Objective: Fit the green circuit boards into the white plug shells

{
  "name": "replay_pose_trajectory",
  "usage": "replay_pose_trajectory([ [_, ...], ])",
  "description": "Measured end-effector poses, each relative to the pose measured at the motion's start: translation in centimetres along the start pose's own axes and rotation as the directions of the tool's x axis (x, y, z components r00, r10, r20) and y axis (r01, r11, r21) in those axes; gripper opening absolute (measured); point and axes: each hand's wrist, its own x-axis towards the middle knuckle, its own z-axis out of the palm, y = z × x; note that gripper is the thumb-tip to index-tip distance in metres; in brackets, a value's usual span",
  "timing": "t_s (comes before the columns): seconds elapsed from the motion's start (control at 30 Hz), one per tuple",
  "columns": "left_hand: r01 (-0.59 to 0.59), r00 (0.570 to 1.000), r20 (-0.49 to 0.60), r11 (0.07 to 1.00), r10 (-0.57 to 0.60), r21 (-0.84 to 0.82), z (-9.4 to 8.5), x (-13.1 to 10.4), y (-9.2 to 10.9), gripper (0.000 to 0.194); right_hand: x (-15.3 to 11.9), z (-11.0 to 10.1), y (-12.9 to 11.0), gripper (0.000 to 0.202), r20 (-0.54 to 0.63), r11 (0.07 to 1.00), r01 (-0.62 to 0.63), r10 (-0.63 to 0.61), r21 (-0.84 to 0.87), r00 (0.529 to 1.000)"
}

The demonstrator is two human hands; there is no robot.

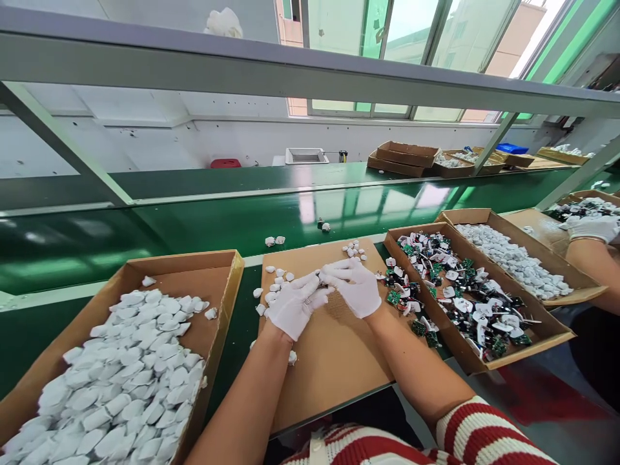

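Note:
Both my hands wear white gloves and meet above the cardboard sheet (pixel 339 349). My left hand (pixel 296 306) is closed, its fingertips pressed to a small part that is mostly hidden. From the right, my right hand (pixel 354 287) pinches at the same spot, where a bit of dark shows between the fingers. Small white pieces (pixel 278 281) lie beside my left hand, and a few more white pieces (pixel 354 249) sit at the sheet's far edge. Green circuit boards with white and black parts (pixel 394 297) are heaped to the right of my right hand.
A cardboard box (pixel 186 265) of white pieces stands left. On the right are a box (pixel 527 361) of circuit assemblies and another box (pixel 588 290) of white pieces. A co-worker's gloved hand (pixel 593 228) is at far right. A metal shelf beam (pixel 310 74) crosses above the green belt (pixel 232 213).

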Motion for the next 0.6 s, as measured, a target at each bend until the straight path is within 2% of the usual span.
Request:
replay_pose_trajectory([
  [0.1, -0.006, 0.999, 0.050, 1.000, 0.006, 0.006, -0.3, -0.2, 0.4, 0.030, 0.1, -0.3, -0.4, 0.025, 0.026, 0.999, -0.003, 0.002, 0.037, 1.000],
  [0.2, 0.003, 0.993, 0.118, 1.000, -0.004, 0.003, -0.7, -0.2, 0.5, 0.033, 0.2, -1.1, -0.5, 0.061, 0.142, 0.990, -0.007, -0.013, 0.139, 0.990],
  [0.23, 0.007, 0.991, 0.134, 1.000, -0.007, 0.002, -0.9, -0.2, 0.5, 0.033, 0.3, -1.4, -0.5, 0.066, 0.190, 0.988, 0.005, -0.035, 0.157, 0.981],
  [0.3, 0.010, 0.989, 0.147, 1.000, -0.011, 0.008, -1.0, -0.2, 0.4, 0.033, 0.2, -1.7, -0.5, 0.058, 0.228, 0.991, 0.034, -0.064, 0.131, 0.972],
  [0.43, 0.021, 0.991, 0.135, 0.999, -0.026, 0.034, -0.7, -0.4, 0.1, 0.035, 0.0, -1.3, -0.4, 0.020, 0.126, 1.000, 0.021, -0.020, -0.007, 0.992],
  [0.5, 0.027, 0.993, 0.114, 0.999, -0.031, 0.038, -0.5, -0.4, 0.0, 0.035, 0.0, -0.9, -0.2, 0.013, 0.095, 0.998, 0.037, -0.033, -0.041, 0.995],
  [0.6, 0.024, 0.995, 0.091, 0.999, -0.027, 0.031, -0.4, -0.3, 0.0, 0.032, 0.0, -0.4, 0.0, 0.014, 0.097, 0.993, 0.070, -0.061, -0.094, 0.993],
])
